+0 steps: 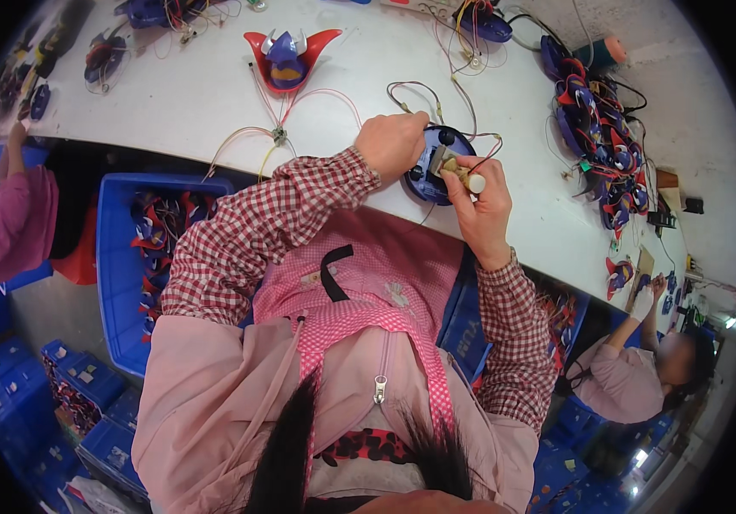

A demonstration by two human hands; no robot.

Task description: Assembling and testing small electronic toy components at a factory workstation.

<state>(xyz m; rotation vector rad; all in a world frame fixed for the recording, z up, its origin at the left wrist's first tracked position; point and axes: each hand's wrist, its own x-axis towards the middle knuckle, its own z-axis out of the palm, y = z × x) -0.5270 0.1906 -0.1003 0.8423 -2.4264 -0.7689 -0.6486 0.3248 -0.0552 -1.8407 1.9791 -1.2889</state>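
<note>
My left hand (394,144) grips the rim of a round blue plastic part (430,176) at the near edge of the white table (197,94). My right hand (481,201) holds a small tan tool with a white knob (467,177) pressed onto the top of that blue part. Thin wires (436,107) run from the part across the table. Both of my sleeves are red-and-white checked.
A red and blue winged toy piece (287,56) with wires lies further back. A heap of similar pieces (599,146) sits at the right. A blue bin (141,248) of parts stands at my left. Other people work at the left (4,223) and right (642,368).
</note>
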